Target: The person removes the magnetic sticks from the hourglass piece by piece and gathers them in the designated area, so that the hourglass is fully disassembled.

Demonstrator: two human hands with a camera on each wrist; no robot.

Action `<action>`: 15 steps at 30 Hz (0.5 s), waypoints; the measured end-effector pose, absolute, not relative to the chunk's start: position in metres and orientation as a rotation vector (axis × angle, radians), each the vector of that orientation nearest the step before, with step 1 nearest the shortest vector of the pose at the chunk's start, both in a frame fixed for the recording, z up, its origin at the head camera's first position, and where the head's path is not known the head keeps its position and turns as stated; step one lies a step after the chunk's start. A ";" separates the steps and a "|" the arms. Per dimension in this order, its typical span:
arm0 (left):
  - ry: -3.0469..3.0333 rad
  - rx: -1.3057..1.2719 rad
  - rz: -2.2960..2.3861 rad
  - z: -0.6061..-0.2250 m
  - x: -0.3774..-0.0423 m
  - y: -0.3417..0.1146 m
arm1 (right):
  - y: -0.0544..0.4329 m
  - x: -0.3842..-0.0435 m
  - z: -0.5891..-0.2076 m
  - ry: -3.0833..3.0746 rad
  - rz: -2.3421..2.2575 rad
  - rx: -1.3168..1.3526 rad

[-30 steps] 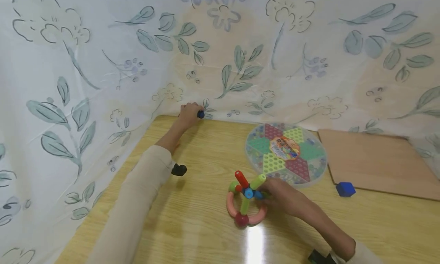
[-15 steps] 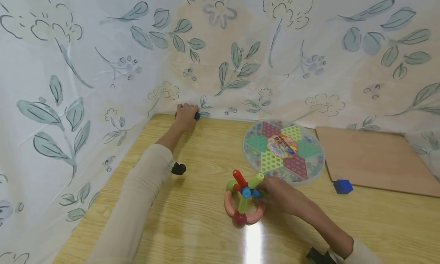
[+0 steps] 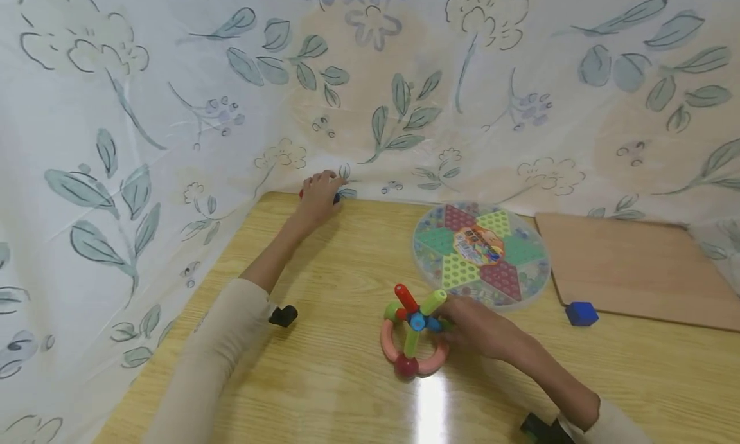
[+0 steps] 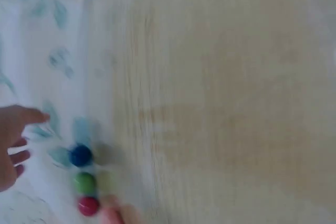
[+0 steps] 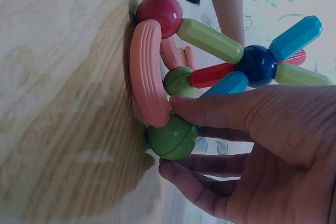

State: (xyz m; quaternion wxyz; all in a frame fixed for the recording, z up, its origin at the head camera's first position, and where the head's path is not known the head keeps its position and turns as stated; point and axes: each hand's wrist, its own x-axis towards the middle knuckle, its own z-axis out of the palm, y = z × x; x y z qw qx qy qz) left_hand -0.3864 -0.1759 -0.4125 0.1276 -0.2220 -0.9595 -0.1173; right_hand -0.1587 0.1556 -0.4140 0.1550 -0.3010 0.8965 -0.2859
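My left hand (image 3: 319, 198) is at the table's far left corner, fingers loosely extended. Beside it, the left wrist view shows a row of a blue ball (image 4: 81, 155), a green ball (image 4: 85, 183) and a red ball (image 4: 88, 206) along the cloth, apart from the fingers. My right hand (image 5: 262, 145) pinches a green ball (image 5: 173, 139) on the lower ring of a magnetic stick-and-ball model (image 3: 417, 331). Pink curved sticks (image 5: 148, 74) form that ring on the table. Straight red, blue and light green sticks meet at a dark blue ball (image 5: 256, 65) above it.
A round Chinese checkers board (image 3: 480, 254) lies behind the model. To its right are a brown wooden board (image 3: 636, 270) and a blue cube (image 3: 581, 313). Floral cloth (image 3: 370, 78) rises behind the wooden table (image 3: 347, 302) and along its left side.
My left hand's fingers have straightened and come away from the blue ball, and its forearm has shifted. A red ball now shows left of it. My right hand keeps its hold on the model.
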 end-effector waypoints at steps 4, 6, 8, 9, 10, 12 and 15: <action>-2.770 -1.059 -0.654 -0.400 -0.345 -0.166 | 0.155 -0.162 -0.411 2.589 -0.745 -0.868; -2.810 -1.335 -0.793 -0.398 -0.323 -0.158 | 0.155 -0.163 -0.410 2.596 -0.715 -0.885; -2.879 -1.583 -0.871 -0.400 -0.300 -0.149 | 0.155 -0.164 -0.409 2.606 -0.688 -0.913; -2.908 -1.695 -0.879 -0.402 -0.289 -0.144 | 0.155 -0.164 -0.409 2.602 -0.686 -0.935; -2.920 -1.795 -0.890 -0.405 -0.280 -0.139 | 0.155 -0.164 -0.409 2.597 -0.688 -0.952; -2.916 -1.949 -0.898 -0.412 -0.265 -0.128 | 0.155 -0.163 -0.408 2.582 -0.698 -0.971; -2.880 -2.051 -0.922 -0.422 -0.254 -0.116 | 0.155 -0.163 -0.408 2.537 -0.701 -0.999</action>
